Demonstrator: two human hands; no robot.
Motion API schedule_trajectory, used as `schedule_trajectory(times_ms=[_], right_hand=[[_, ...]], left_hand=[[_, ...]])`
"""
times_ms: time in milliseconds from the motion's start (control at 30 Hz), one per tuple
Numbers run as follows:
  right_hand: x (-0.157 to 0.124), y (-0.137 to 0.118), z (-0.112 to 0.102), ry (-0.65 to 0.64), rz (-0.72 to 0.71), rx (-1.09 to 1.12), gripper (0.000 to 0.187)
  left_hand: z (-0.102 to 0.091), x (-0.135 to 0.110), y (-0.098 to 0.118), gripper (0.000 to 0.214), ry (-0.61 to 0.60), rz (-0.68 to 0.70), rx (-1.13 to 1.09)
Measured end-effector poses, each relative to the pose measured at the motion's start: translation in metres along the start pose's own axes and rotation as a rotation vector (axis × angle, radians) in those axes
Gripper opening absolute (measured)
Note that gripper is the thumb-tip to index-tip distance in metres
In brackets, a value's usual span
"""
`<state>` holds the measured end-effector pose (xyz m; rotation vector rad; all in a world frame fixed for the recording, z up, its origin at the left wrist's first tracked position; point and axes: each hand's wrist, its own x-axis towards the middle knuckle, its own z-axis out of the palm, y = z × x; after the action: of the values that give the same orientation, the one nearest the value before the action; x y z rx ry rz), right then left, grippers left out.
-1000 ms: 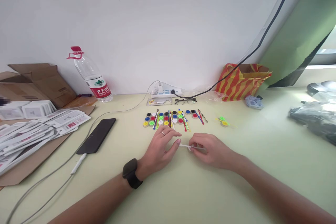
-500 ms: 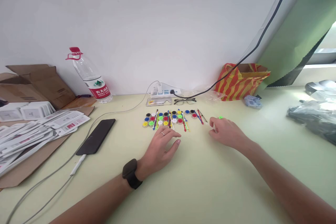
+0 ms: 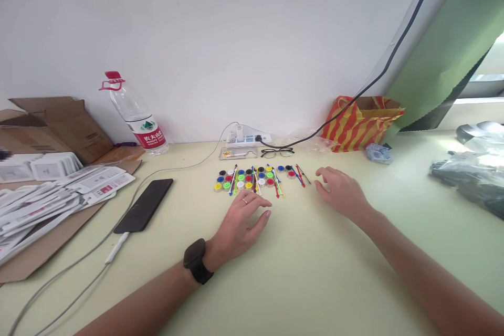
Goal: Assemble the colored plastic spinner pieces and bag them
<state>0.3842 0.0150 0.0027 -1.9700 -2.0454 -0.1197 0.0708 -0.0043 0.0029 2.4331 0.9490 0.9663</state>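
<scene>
My left hand point(image 3: 242, 220) rests flat on the pale green table point(image 3: 299, 283), fingers spread, holding nothing; a ring is on one finger and a black watch point(image 3: 196, 260) on the wrist. Just beyond its fingertips lie rows of small coloured round caps point(image 3: 244, 177) mixed with thin coloured sticks point(image 3: 277, 181). My right hand point(image 3: 340, 192) hovers to the right of those sticks, fingers loosely curved and apart, covering the spot where a green and yellow piece lay. I cannot see anything in it.
A black phone point(image 3: 144, 204) on a cable lies left of my left hand. Glasses point(image 3: 277, 152) and a power strip point(image 3: 246, 139) sit by the wall. Also there: a water bottle point(image 3: 136, 115), cardboard boxes point(image 3: 59, 126), white packets point(image 3: 51, 189), a striped bag point(image 3: 360, 123), dark plastic bags point(image 3: 470, 173).
My right hand let go of the white stick piece it held near my left hand and moved right and away, toward the green and yellow piece. The left hand stayed put.
</scene>
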Motion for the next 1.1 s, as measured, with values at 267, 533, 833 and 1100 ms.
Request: schedule_trajectory(times_ms=[267, 533, 833, 1100], right_hand=[[-0.014, -0.026, 0.010, -0.079, -0.241, 0.094, 0.021], [-0.016, -0.029, 0.014, -0.068, -0.188, 0.073, 0.020], [-0.016, -0.030, 0.017, -0.053, -0.157, 0.070, 0.019], [-0.015, -0.029, 0.022, -0.057, -0.168, 0.050, 0.021]], left_hand=[[0.001, 0.000, -0.001, 0.016, 0.000, 0.003, 0.002], [0.001, 0.000, -0.001, 0.017, 0.004, 0.008, 0.020], [0.001, 0.001, -0.001, 0.015, 0.001, 0.000, 0.010], [0.000, 0.000, 0.002, 0.013, -0.167, -0.090, 0.018]])
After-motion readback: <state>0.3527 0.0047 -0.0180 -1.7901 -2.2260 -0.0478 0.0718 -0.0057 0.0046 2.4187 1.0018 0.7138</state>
